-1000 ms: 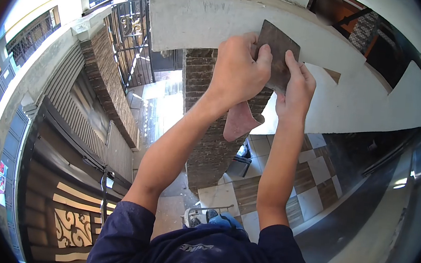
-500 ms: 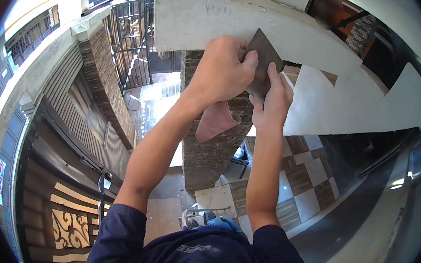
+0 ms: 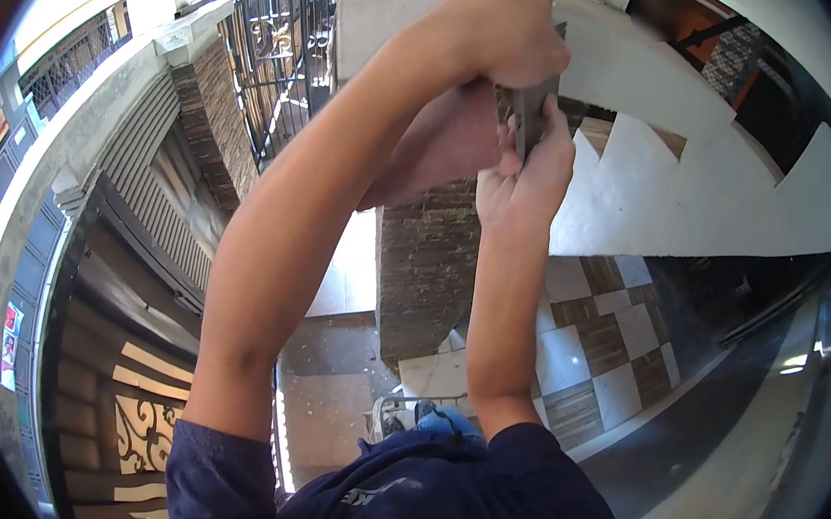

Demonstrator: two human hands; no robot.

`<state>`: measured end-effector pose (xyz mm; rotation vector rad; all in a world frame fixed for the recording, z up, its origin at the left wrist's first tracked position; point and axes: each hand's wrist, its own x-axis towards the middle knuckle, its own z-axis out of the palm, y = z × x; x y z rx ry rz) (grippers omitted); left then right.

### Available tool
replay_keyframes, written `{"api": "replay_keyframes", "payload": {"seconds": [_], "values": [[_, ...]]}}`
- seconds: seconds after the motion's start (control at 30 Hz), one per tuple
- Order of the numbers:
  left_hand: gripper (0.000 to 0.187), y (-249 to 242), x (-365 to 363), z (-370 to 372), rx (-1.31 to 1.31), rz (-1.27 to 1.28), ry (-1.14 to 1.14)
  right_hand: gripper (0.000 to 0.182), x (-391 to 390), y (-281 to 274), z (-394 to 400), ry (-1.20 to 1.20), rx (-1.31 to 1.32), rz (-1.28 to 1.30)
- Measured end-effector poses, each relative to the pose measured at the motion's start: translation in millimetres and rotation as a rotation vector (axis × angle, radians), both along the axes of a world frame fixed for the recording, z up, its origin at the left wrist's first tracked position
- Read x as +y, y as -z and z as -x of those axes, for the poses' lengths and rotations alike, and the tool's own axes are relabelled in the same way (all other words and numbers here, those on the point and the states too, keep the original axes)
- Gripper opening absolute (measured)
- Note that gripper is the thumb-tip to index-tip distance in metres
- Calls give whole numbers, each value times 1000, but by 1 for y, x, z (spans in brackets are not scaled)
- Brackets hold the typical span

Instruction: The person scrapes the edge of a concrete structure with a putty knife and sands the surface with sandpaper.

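Observation:
A sheet of sandpaper (image 3: 446, 139) is held up in front of me, its pinkish face spread out behind my left forearm. A narrow dark grey strip of it shows between my hands, seen nearly edge-on. My left hand (image 3: 522, 34) is closed in a fist at the strip's upper end, and its fingertips are hidden behind the knuckles. Lower down, my right hand (image 3: 533, 161) grips the strip, with the thumb on one side and fingers on the other. Both hands are raised in front of a pale plastered ledge (image 3: 629, 76).
Below the ledge stands a stone-clad pillar (image 3: 424, 270). A metal rail (image 3: 418, 398) is by my feet, high above a checkered tile floor (image 3: 580, 358). Black iron gates (image 3: 270, 59) stand to the left, and a white jagged-edged panel (image 3: 658, 197) is on the right.
My left hand has moved up and right, its forearm now crossing the pink face. The sandpaper has turned, so its dark side looks narrower and more of the pink shows.

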<state>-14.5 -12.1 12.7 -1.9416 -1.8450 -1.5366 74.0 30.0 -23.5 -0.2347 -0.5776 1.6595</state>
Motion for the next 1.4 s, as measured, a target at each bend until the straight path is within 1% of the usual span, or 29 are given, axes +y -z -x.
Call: {"api": "replay_keyframes", "payload": {"seconds": [0.1, 0.13, 0.17, 0.2, 0.27, 0.37, 0.4, 0.47, 0.5, 0.57, 0.7, 0.77, 0.8, 0.87, 0.9, 0.97, 1.0, 1.03, 1.1, 1.13, 1.23, 1.27, 1.4], "values": [[29, 10, -6, 9, -277, -105, -113, 23, -2, 0, 5, 32, 30, 5], [27, -43, 1, 5, 20, -20, -16, 23, 5, 8, 4, -6, 24, -101], [26, -58, 1, 5, 178, 27, 26, 23, 2, 6, 7, -13, 27, -111], [26, -73, 2, 5, 332, 59, 76, 23, -1, 5, 8, 6, 19, -67], [24, -67, 2, 2, 332, 16, -13, 24, -5, -2, 12, 48, 58, 15], [22, -55, -5, -6, 281, -105, -137, 25, -3, 1, 14, 11, 106, -33], [22, -50, -9, -10, 261, -143, -167, 26, -2, 1, 15, 5, 87, -18], [25, -34, -16, -15, 101, -365, -130, 29, 2, 1, 18, -21, 48, -30], [25, -25, -16, -16, 105, -370, -129, 32, 2, -1, 23, -40, 82, -23], [30, -12, -12, -16, 147, -491, -210, 39, 3, -6, 32, -77, 151, -7], [35, -18, -6, -17, 190, -438, -275, 43, -10, -10, 25, -102, 187, -97], [32, -18, -4, -21, 168, -425, -172, 43, -8, -12, 18, -109, 200, -89], [32, -19, -3, -26, 180, -420, -168, 43, -5, -13, 13, -114, 210, -86], [26, -23, -1, -41, 155, -411, -187, 43, 2, -15, 2, -117, 222, -84], [26, -23, 2, -47, 147, -403, -192, 43, 3, -15, -2, -116, 215, -92], [18, -26, 6, -60, 225, -411, -141, 43, 6, -15, -7, -113, 205, -104], [13, -27, 4, -66, 262, -356, -160, 44, 7, -14, -9, -111, 200, -107], [13, -24, 2, -63, 253, -345, -168, 44, 7, -14, -8, -111, 194, -110], [17, -21, 4, -57, 174, -427, -143, 44, 3, -15, -4, -116, 193, -107], [24, -17, 5, -45, 162, -487, -145, 44, 1, -14, 1, -123, 194, -96], [27, -18, -2, -25, 110, -500, -146, 44, -8, -14, 10, -151, 191, -89], [29, -18, -6, -24, 114, -473, -158, 44, -12, -15, 12, -158, 189, -87], [32, -26, -12, -23, 154, -503, -181, 44, -19, -20, 18, -163, 178, -78]]}}
